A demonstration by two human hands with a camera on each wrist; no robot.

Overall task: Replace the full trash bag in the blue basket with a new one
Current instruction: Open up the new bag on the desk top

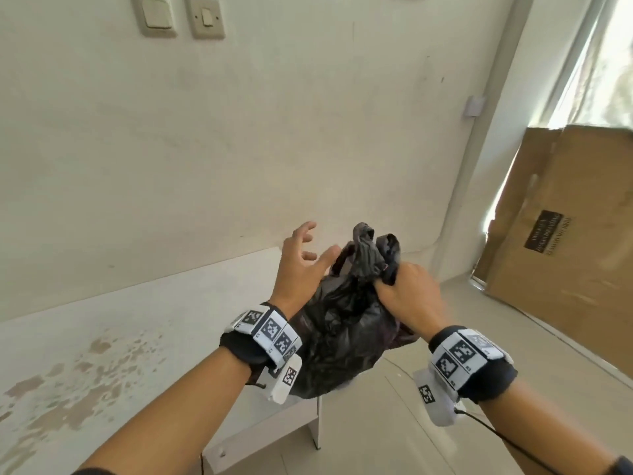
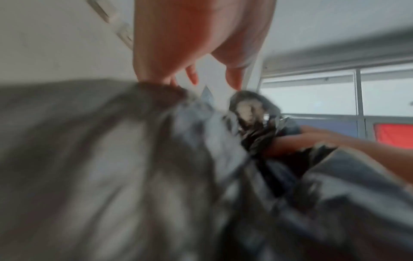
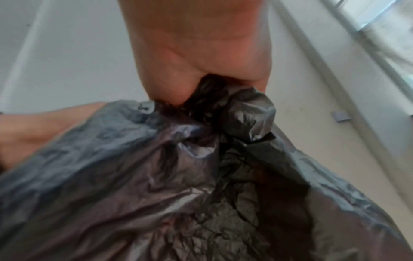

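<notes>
Plastic bunched at the neck of the black trash bag (image 1: 342,323) sits inside my right hand (image 1: 407,296), whose fingers curl tight round the gathered top; the right wrist view shows the crumpled film squeezed out below the fist (image 3: 201,70). 2 twisted ends of the bag stick up just above that grip, toward the wall. The bulging body of the bag hangs below the fist and between my 2 forearms, with its lowest part over the corner of a white bench (image 1: 137,320); I cannot tell whether it touches the bench.

My left hand (image 1: 301,265) is spread wide just to the left of the grip, fingers straight and apart, holding nothing. Its thumb lies close against the bag's top, though I cannot tell if it really touches. The left wrist view is badly blurred, showing only grey plastic (image 2: 156,159) under the open fingers (image 2: 192,76).

I see marker bands strapped on both wrists. Far to the right of the grip, a flattened cardboard box (image 1: 565,234) leans against the window side of the room. High above the grip, 2 light switches (image 1: 181,17) sit on the pale wall.
</notes>
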